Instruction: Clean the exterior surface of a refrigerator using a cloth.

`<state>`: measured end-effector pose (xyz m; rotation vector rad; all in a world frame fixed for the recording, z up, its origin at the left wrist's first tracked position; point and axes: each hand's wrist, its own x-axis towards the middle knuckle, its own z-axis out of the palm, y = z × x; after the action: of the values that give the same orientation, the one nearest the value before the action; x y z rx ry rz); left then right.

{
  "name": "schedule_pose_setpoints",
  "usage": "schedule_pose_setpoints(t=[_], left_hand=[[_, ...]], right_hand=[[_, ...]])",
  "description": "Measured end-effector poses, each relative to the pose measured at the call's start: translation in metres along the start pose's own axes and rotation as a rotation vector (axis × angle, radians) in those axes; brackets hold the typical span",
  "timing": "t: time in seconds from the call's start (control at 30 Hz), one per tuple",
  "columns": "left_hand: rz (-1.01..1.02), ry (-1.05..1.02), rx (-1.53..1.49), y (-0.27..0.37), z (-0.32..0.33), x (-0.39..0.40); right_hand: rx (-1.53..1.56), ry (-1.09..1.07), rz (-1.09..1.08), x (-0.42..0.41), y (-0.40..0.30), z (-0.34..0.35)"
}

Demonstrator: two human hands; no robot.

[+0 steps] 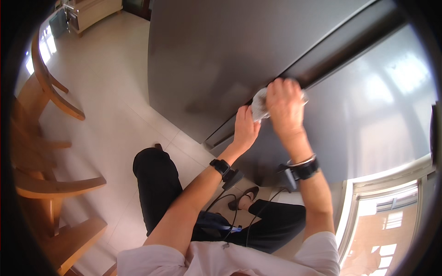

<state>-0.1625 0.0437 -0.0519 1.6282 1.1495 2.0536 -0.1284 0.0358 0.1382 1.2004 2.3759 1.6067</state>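
My right hand (285, 107) presses a crumpled white cloth (259, 103) into the dark gap between two grey metallic panels, which look like refrigerator doors. The cloth sticks out on both sides of that hand, which is slightly blurred. Just to the lower left, my left hand (246, 126) rests at the same gap, its fingertips at the upper panel's edge and its thumb beside the cloth. Whether it grips the cloth or the edge is hidden. The upper panel (214, 58) is matte grey; the lower panel (373, 103) reflects bright window light.
Curved wooden chairs (60, 186) stand at the left on a pale tiled floor (110, 114). A light cabinet (98, 13) is at the far upper left. A glazed door or window (383, 220) lies at lower right. Cables (236, 207) hang between my wrist-worn devices and my waist.
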Motion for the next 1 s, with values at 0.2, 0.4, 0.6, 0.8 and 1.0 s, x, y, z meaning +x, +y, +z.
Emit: schedule_pose_setpoints(t=[0.2,0.4,0.6,0.8,1.0], left_hand=[[-0.246,-0.164,0.118,-0.056,-0.003,-0.068],[-0.636,-0.101,0.037,-0.082,-0.013,-0.115],[-0.53,-0.101,-0.372,0.009,0.006,-0.012],[-0.148,-0.093,-0.577,0.109,-0.019,0.08],[-0.16,-0.035,-0.244,0.037,0.002,0.024]], right_hand=[[0.028,-0.138,0.02,-0.046,-0.093,0.059],[0.33,-0.264,-0.21,-0.074,-0.138,0.1],[0.032,-0.227,-0.179,-0.024,-0.022,0.04],[-0.128,0.131,-0.144,0.041,0.115,-0.054],[0.026,-0.185,-0.147,0.015,0.052,-0.014]])
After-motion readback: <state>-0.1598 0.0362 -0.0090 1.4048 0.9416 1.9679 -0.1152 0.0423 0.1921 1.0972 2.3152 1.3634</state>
